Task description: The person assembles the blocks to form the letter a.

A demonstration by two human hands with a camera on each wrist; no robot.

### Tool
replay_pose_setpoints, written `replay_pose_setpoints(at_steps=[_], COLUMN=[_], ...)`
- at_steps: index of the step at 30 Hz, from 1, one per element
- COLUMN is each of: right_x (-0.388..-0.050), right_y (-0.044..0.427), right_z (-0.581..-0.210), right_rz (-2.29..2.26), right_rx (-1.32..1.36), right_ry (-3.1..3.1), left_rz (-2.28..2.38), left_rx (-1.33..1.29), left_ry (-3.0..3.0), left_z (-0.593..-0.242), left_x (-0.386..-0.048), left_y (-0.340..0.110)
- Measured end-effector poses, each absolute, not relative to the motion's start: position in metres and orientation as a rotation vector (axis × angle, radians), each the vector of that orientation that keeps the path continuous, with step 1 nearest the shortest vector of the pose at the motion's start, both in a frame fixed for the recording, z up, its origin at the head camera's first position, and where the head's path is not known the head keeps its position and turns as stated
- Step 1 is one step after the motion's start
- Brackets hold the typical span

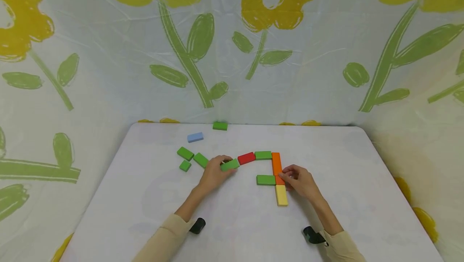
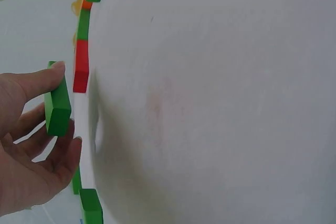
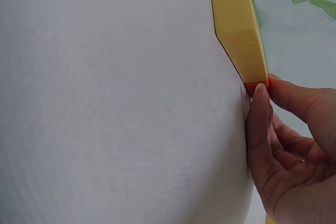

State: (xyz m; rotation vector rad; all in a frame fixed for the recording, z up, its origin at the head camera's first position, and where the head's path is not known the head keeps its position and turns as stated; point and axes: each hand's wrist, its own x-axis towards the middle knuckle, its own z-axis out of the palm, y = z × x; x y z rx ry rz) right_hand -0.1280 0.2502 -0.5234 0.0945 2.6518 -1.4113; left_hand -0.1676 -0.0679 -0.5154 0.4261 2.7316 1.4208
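With my left hand (image 1: 214, 174), I pinch a green block (image 1: 230, 165) just left of a red block (image 1: 246, 158); with my right hand (image 1: 301, 181), I pinch a small orange block (image 1: 279, 181) between a longer orange block (image 1: 276, 163) and a yellow block (image 1: 281, 196) on the white table (image 1: 239, 225).

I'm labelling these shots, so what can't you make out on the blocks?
Head view: part of the lower orange block, covered by the right hand.
Left wrist: the bottommost green block, cut off by the lower edge.
Right wrist: most of that orange block, behind the yellow block and fingers.
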Motion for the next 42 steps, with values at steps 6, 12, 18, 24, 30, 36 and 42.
replay_pose_setpoints(at_steps=[6,12,18,24,30,36,42], right_x=[-0.128,-0.126,-0.127,-0.128,-0.128,-0.128,-0.129], right_y=[0.25,0.249,0.25,0.25,0.251,0.25,0.25], right_z=[-0.522,-0.522,-0.522,-0.523,-0.524,-0.526,-0.524], right_rz=[-1.416,-1.422,-1.431,-1.387,-1.392,-1.401,-1.377], right_rx=[0.094,0.103,0.087,0.084,0.081,0.093,0.105], right_ry=[2.651,2.65,2.642,2.674,2.678,2.663,2.677], left_rz=[1.434,1.446,1.435,1.399,1.37,1.327,1.287], left_rx=[0.42,0.432,0.424,0.396,0.403,0.406,0.399], left_ry=[2.703,2.671,2.644,2.653,2.661,2.679,2.696], left_z=[-0.519,-0.521,-0.521,-0.519,-0.519,-0.521,-0.522], left_x=[-0.157,-0.147,-0.138,-0.129,-0.126,-0.125,-0.125], left_y=[-0.06,-0.051,-0.043,-0.036,-0.029,-0.023,-0.018])
